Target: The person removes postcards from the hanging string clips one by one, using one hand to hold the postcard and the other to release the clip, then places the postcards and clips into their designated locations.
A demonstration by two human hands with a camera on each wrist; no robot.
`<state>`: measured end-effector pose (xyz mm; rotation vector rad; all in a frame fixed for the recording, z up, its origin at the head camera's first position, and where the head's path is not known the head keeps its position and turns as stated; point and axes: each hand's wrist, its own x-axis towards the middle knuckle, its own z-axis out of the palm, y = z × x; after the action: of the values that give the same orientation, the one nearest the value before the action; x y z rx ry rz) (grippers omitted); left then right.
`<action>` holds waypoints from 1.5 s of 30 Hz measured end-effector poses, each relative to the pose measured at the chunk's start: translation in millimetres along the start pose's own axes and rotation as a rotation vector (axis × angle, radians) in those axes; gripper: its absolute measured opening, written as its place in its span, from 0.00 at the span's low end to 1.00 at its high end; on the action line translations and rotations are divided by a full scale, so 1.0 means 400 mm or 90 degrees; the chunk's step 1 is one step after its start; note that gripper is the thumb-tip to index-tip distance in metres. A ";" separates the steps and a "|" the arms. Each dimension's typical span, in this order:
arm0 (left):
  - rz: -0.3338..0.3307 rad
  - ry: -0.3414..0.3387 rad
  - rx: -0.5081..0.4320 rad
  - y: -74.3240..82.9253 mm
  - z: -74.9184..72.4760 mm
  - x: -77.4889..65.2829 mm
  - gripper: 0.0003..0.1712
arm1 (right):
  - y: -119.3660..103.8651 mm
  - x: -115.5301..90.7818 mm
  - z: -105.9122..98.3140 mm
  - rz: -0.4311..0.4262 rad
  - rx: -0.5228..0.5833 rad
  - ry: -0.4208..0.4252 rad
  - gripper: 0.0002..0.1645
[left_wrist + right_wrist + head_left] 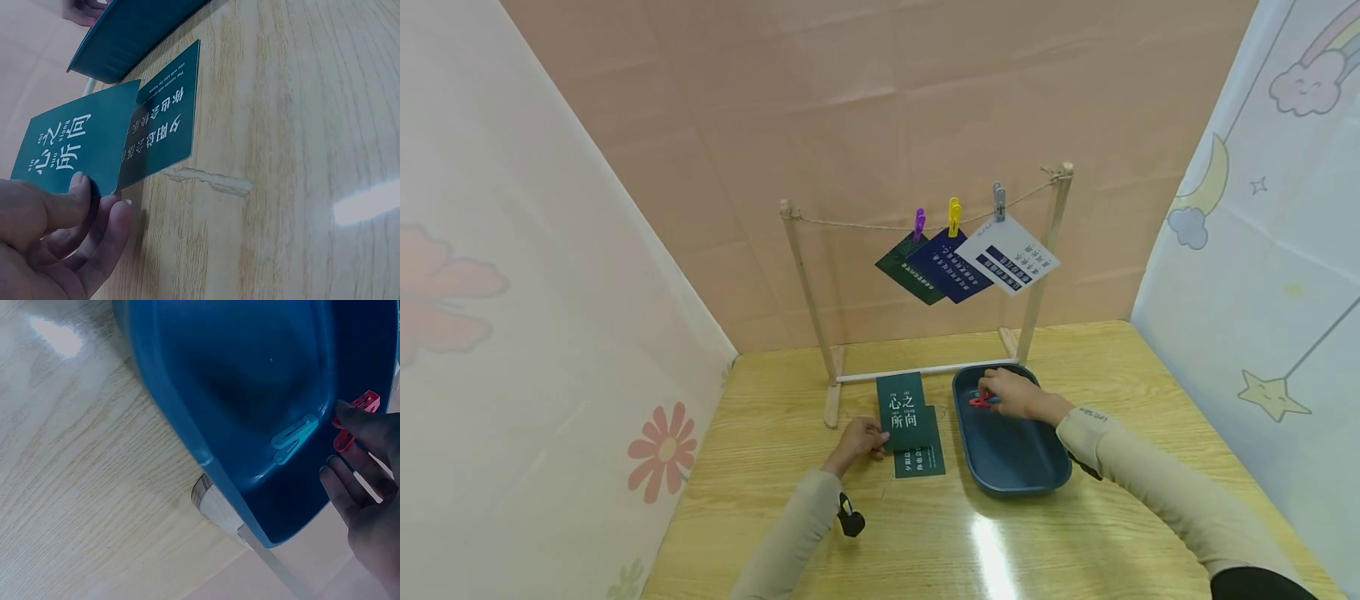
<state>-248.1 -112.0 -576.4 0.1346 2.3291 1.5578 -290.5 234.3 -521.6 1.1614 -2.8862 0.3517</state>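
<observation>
Apparently readying to hang, pinching green 心之所向 card (pixel 902 404) in left hand (pixel 860 439) and red clothespin (pixel 345 439) in right hand (pixel 1017 395); likely must next raise both to twine (pixel 850 223).

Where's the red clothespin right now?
In the right wrist view, the red clothespin is toward the right edge, pinched by the right hand at the blue bin, near the teal clothespin lying inside.

I had an evenly lit head view, white glare (pixel 992 554) streaking the tabletop (pixel 760 433), while both wrist views looked cooler and softer.
</observation>
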 end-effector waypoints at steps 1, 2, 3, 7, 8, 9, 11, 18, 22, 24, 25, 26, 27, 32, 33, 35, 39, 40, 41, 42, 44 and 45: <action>0.005 -0.005 0.001 0.000 0.000 -0.001 0.06 | 0.000 0.000 0.000 -0.002 -0.002 0.000 0.15; 0.010 -0.012 -0.001 0.000 -0.001 -0.003 0.06 | 0.001 0.000 0.001 -0.003 -0.007 0.001 0.15; 0.017 -0.018 -0.004 -0.001 -0.001 -0.005 0.06 | 0.001 0.000 0.002 -0.001 -0.010 0.000 0.15; 0.027 -0.042 -0.012 -0.002 -0.004 -0.009 0.07 | 0.002 -0.001 0.006 0.008 -0.018 -0.007 0.16; 0.026 -0.048 -0.015 -0.003 -0.005 -0.010 0.07 | 0.002 -0.001 0.008 0.011 -0.018 -0.009 0.16; 0.024 -0.053 -0.015 -0.004 -0.005 -0.010 0.07 | 0.002 -0.001 0.009 0.013 -0.016 -0.011 0.16; 0.018 -0.063 -0.007 -0.005 -0.005 -0.010 0.06 | 0.004 -0.002 0.012 0.013 -0.014 -0.014 0.16; -0.005 -0.098 0.004 -0.008 -0.002 -0.019 0.08 | 0.009 -0.006 0.022 0.002 -0.018 -0.004 0.16; 0.008 -0.107 0.008 -0.009 0.002 -0.029 0.08 | 0.011 -0.007 0.028 -0.004 -0.020 0.003 0.16; 0.019 -0.111 0.012 -0.009 0.004 -0.034 0.08 | 0.013 -0.009 0.031 -0.006 -0.024 0.004 0.16; 0.026 -0.113 0.013 -0.010 0.005 -0.036 0.09 | 0.014 -0.009 0.033 -0.004 -0.022 0.002 0.16; 0.031 -0.114 0.014 -0.010 0.005 -0.037 0.09 | 0.015 -0.009 0.034 -0.002 -0.021 0.001 0.16; 0.036 -0.116 0.014 -0.011 0.005 -0.038 0.09 | 0.016 -0.010 0.036 -0.001 -0.020 -0.001 0.16; 0.035 -0.118 0.010 -0.014 0.003 -0.039 0.09 | 0.019 -0.010 0.040 -0.006 -0.012 0.002 0.17; 0.032 -0.119 0.009 -0.015 0.003 -0.038 0.09 | 0.018 -0.009 0.039 -0.009 -0.012 0.003 0.17; 0.025 -0.121 0.006 -0.015 0.002 -0.038 0.08 | 0.017 -0.009 0.039 -0.004 -0.008 0.000 0.16; 0.014 -0.129 -0.001 -0.015 0.003 -0.037 0.09 | 0.016 -0.009 0.039 0.004 -0.006 -0.009 0.16; 0.014 -0.130 -0.001 -0.014 0.003 -0.038 0.09 | 0.017 -0.009 0.040 0.007 -0.004 -0.011 0.16; 0.012 -0.130 0.001 -0.013 0.004 -0.038 0.09 | 0.017 -0.009 0.040 0.009 -0.005 -0.012 0.16; 0.012 -0.130 0.002 -0.011 0.004 -0.039 0.08 | 0.016 -0.009 0.040 0.009 -0.008 -0.012 0.16; 0.011 -0.130 0.005 -0.008 0.005 -0.040 0.08 | 0.014 -0.009 0.039 0.015 -0.012 -0.014 0.16; 0.010 -0.130 0.006 -0.006 0.005 -0.041 0.08 | 0.013 -0.009 0.038 0.020 -0.015 -0.016 0.16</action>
<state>-231.8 -115.6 -575.7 0.3006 2.1825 1.4656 -290.3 237.5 -537.9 1.1250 -2.9244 0.3045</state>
